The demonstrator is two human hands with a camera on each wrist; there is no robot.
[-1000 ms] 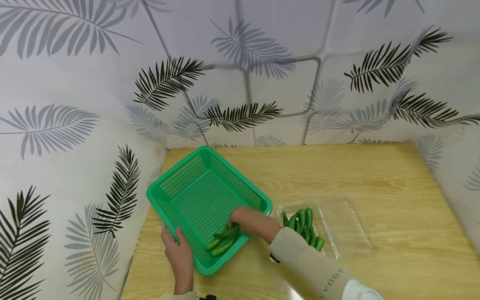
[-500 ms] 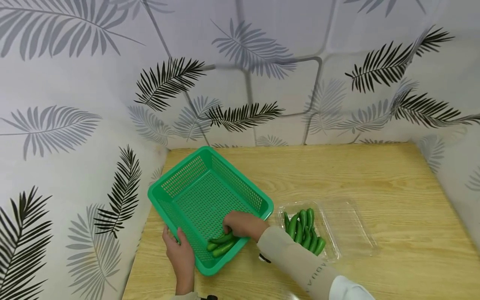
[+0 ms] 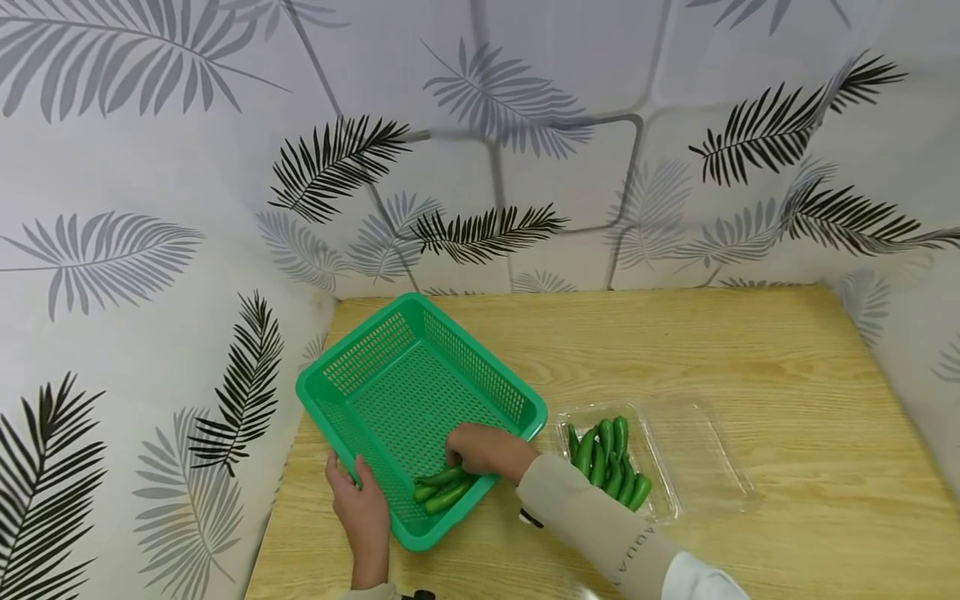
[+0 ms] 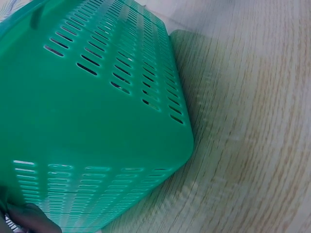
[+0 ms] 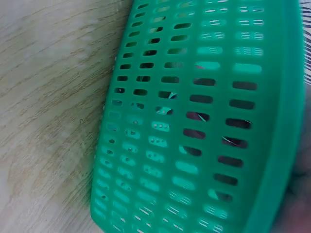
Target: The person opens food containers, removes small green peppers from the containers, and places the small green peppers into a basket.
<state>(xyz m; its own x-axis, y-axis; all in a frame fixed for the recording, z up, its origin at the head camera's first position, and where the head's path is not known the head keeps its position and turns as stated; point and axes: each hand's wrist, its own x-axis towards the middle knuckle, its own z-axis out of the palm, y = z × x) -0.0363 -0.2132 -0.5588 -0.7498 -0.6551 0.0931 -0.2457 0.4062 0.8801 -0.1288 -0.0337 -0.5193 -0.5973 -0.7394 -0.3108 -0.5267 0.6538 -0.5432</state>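
In the head view a green plastic basket [image 3: 378, 400] with slotted walls stands at an angle on the table. My left hand [image 3: 362, 508] grips its near left rim, thumb on top; in the left wrist view a dark finger [image 4: 34, 218] shows beside the basket corner. My right hand [image 3: 487, 450] reaches over the right rim, and its curled fingers pinch the end of a green chili pepper [image 3: 441, 477] low in the basket's near corner. Other green chili peppers [image 3: 447, 497] lie against it. The right wrist view is mostly filled by the slotted basket wall [image 5: 194, 116], which hides the fingertips.
Right of the basket, a clear plastic box [image 3: 652, 471] holds several green chili peppers [image 3: 611, 467], its lid [image 3: 697, 454] folded open to the right. The right forearm passes close in front of this box. Leaf-patterned cloth [image 3: 525, 192] rises behind the wooden table [image 3: 787, 400].
My right hand has shifted slightly left and lower inside the basket, and the upper pepper has settled onto the others. The left hand stays on the rim. Over the last half second little differs.
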